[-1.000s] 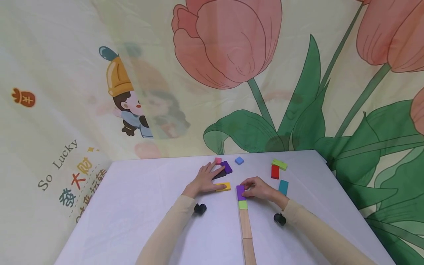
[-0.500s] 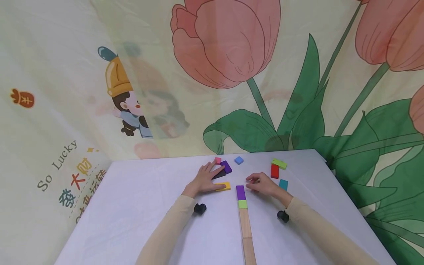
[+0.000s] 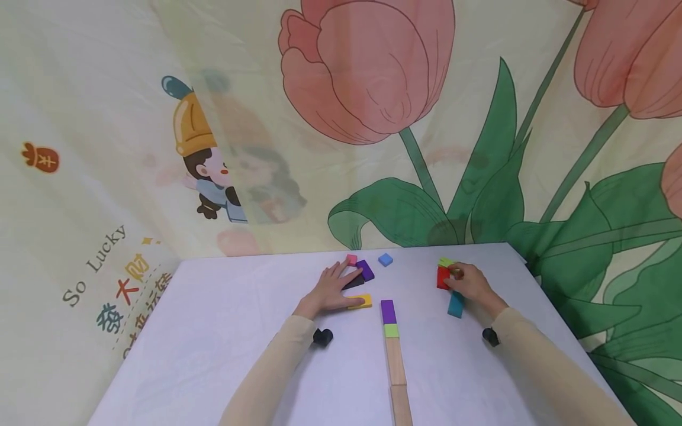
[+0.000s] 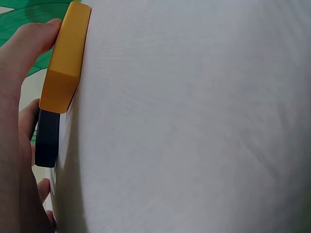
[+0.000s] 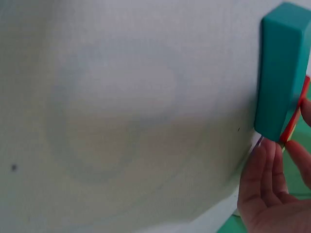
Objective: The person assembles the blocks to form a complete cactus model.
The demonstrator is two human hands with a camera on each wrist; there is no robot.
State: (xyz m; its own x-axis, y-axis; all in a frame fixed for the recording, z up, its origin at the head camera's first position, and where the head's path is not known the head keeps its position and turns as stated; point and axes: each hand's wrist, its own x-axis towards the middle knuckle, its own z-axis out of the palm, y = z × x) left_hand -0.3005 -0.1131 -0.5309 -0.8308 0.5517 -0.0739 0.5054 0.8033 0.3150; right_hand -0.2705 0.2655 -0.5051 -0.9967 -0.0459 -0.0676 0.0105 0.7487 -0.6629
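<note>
In the head view my left hand [image 3: 330, 290] lies spread over several blocks, its thumb on a yellow block [image 3: 364, 302]. Its other fingers reach over a black block [image 3: 354, 282] towards a purple block [image 3: 365, 270] and a pink block [image 3: 351, 259]. My right hand [image 3: 473, 284] has its fingers curled at the right side of a red block [image 3: 442, 278], pinching it by that edge. A light green block [image 3: 444, 261] shows just behind. Close under the same hand lies a teal block [image 5: 281, 73], large in the right wrist view.
A row on the white table [image 3: 224, 343] runs away from me: wooden blocks [image 3: 395, 361], then a light green block [image 3: 391, 331] and a purple block [image 3: 388, 312]. A blue block [image 3: 385, 260] lies near the back edge. A printed cloth [image 3: 298, 177] hangs behind.
My right hand has let go of the purple block at the row's far end and moved right to the red block. My left hand stays on its blocks.
</note>
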